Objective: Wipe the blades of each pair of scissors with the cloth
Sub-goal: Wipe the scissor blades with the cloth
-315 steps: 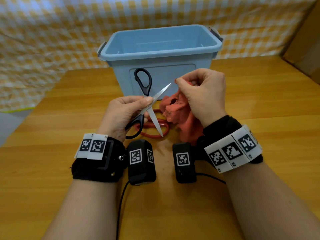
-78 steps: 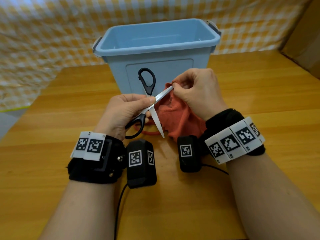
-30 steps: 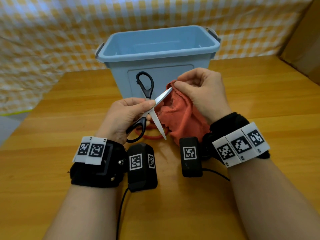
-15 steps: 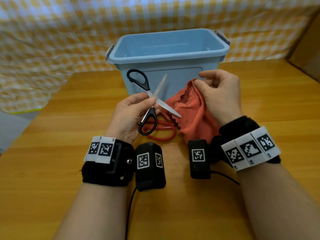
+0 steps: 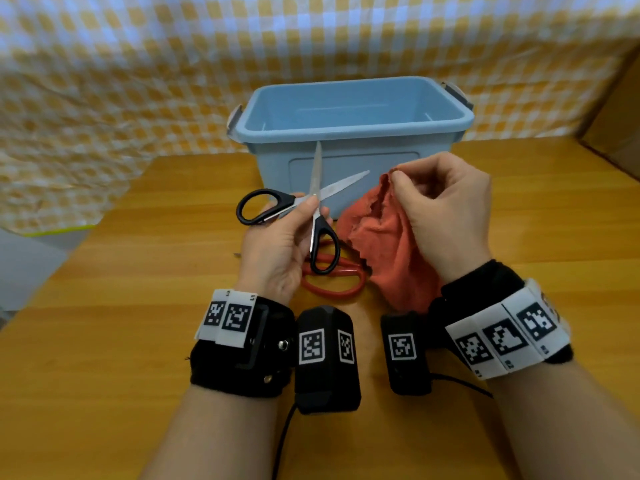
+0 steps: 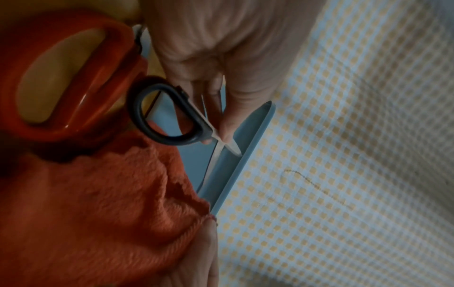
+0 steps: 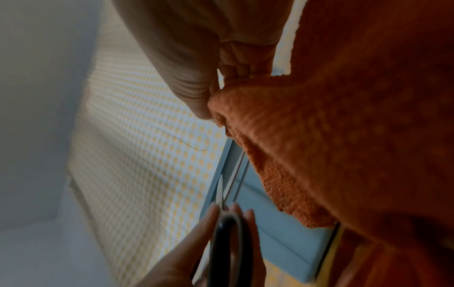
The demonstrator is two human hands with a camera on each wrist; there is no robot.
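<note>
My left hand pinches the black-handled scissors at their pivot, in front of the blue bin. Their blades stand apart, one pointing up, the other to the right toward the cloth. In the left wrist view the black scissors show one handle loop below my fingers. My right hand grips the orange-red cloth by its top edge; the cloth hangs down to the table, clear of the blades. Red-handled scissors lie on the table under the black ones, blades hidden by the cloth.
An empty light-blue plastic bin stands just behind my hands on the wooden table. A yellow-checked cloth backdrop hangs behind it. A cardboard box sits at the far right edge.
My left hand has turned the black scissors so both blades now point up and to the right, handles toward the left. My right hand has pulled the cloth off the blade.
</note>
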